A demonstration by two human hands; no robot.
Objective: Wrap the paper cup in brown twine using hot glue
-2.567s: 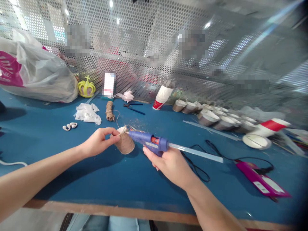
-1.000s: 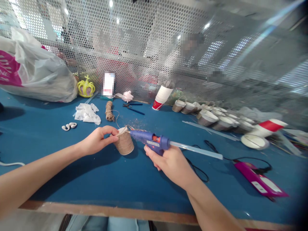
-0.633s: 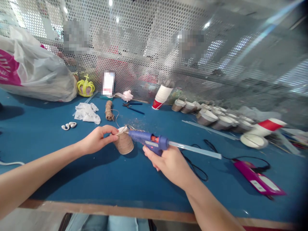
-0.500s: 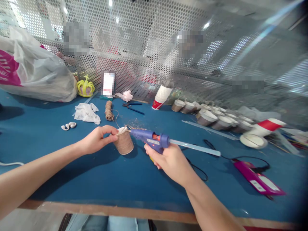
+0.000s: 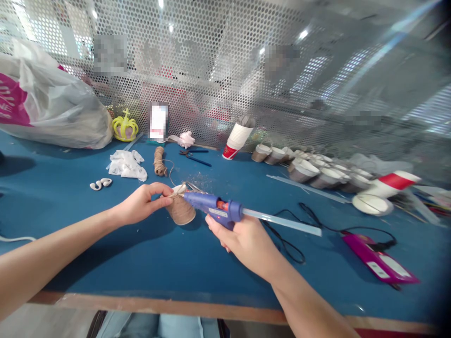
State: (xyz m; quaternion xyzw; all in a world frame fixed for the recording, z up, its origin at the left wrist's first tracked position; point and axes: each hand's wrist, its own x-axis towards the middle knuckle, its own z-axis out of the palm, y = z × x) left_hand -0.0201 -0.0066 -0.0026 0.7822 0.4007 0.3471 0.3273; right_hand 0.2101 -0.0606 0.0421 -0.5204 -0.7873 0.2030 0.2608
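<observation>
My left hand (image 5: 148,203) pinches the rim of a paper cup (image 5: 182,212) wrapped in brown twine, which stands on the blue table. My right hand (image 5: 243,237) is closed around the handle of a blue hot glue gun (image 5: 211,206). A long clear glue stick (image 5: 282,220) juts from the back of the gun. The gun's nozzle meets the cup near its upper rim; the exact contact point is partly hidden. Behind the cup lies a bundle of twine (image 5: 159,162), and a loose strand runs from it toward the cup.
Cutting pliers (image 5: 196,158) and crumpled white lace (image 5: 127,164) lie beyond my hands. Stacked paper cups (image 5: 239,138) lean by the perforated screen. Several wrapped cups (image 5: 305,170) stand at right. A black cord (image 5: 292,251) trails near a magenta power strip (image 5: 380,258). A plastic bag (image 5: 52,103) sits left.
My right hand has moved the glue gun slightly left, bringing its nozzle over the cup's upper edge. My left hand stays at the rim.
</observation>
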